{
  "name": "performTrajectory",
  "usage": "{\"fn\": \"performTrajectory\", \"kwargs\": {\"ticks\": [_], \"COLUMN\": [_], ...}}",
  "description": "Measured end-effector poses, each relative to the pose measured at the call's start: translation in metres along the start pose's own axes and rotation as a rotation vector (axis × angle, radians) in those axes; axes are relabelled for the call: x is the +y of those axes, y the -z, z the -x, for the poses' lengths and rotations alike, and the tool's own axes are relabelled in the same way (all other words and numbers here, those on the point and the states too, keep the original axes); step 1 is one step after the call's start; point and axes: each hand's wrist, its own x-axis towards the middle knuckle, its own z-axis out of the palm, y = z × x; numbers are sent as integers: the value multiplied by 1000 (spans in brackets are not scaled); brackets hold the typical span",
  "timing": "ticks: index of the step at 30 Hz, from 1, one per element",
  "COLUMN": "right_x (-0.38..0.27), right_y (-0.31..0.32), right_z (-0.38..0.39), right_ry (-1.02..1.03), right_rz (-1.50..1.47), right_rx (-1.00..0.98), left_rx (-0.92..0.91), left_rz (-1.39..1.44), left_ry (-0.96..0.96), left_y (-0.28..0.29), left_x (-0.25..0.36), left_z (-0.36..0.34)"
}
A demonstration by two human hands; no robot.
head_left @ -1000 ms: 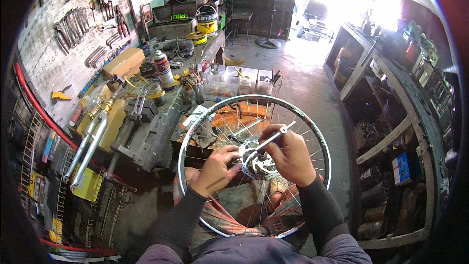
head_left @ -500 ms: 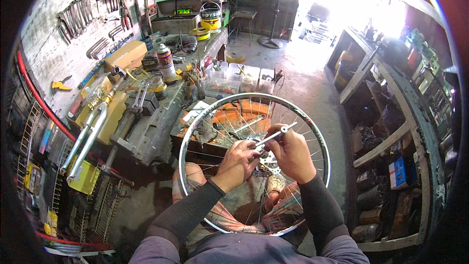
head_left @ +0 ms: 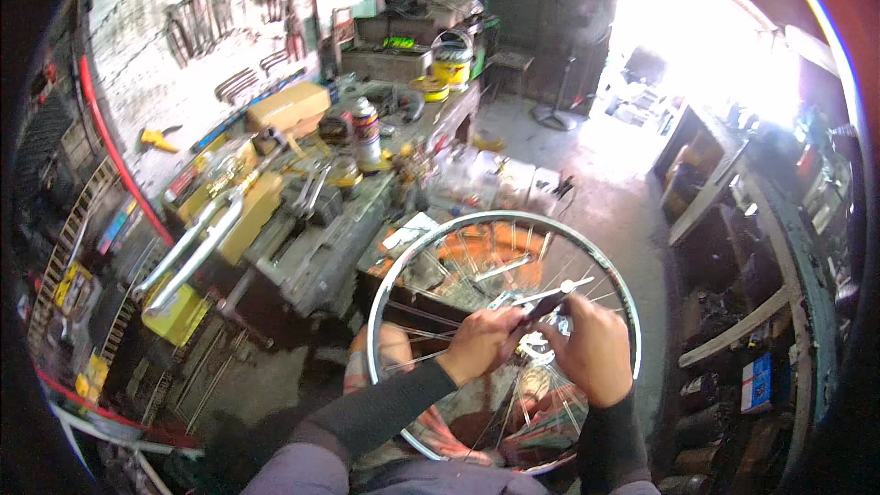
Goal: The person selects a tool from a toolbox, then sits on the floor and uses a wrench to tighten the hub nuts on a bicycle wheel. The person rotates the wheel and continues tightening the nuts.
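A spoked bicycle wheel [head_left: 383, 301] with a pale rim lies in front of me above my legs, its hub and silver disc rotor [head_left: 536, 348] under my hands. Over the hub, my left hand [head_left: 486, 341] is closed, with a dark slim piece [head_left: 541, 306] at its fingertips. A thin silver rod [head_left: 581, 282] with a round light piece on it crosses just above. My right hand [head_left: 594, 348] is curled, its fingertips by the round piece. Motion blur hides exactly what each hand pinches.
An orange tray [head_left: 495, 255] with tools lies beyond the wheel. On the left, a cluttered workbench [head_left: 316, 252] bears a spray can [head_left: 366, 133], a cardboard box [head_left: 289, 106] and a silver bicycle fork [head_left: 197, 252]. A wooden shelf rack [head_left: 733, 330] stands at right.
The view has swung, so the bench, wheel and hands sit lower and further right. A dark slim piece now shows between my hands; the rod and its round piece remain at the fingertips.
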Motion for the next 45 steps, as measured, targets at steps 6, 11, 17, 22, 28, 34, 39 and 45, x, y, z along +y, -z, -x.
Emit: {"fn": "performTrajectory", "kwargs": {"ticks": [6, 11, 17, 22, 28, 34, 39, 45], "right_x": [-18, 11, 10, 20, 23, 27, 39, 65], "right_y": [-1, -38, -45, -49, -48, -79, -93, -102], "right_z": [-26, -41, -62, -67, -51, -25, -35, -23], "right_ry": [351, 418, 559, 798, 578, 167, 97, 343], "right_rz": [-162, -398, -456, -977, -958, -1360, -1519, -1211], "right_rx": [228, 387, 493, 225, 390, 77, -150, 3], "left_rx": [-76, 12, -4, -40, -26, 34, -11, -39], "left_rz": [43, -32, -56, -97, -46, 97, 333, 222], "left_ry": [202, 25, 49, 59, 199, 171, 247, 92], "left_y": [15, -7, -3, -8, -7, 2, -5, 17], "left_x": [3, -8, -9, -18, -2, 8, -8, 10], "left_z": [4, 6, 4, 17, 7, 2, 12, -6]}}
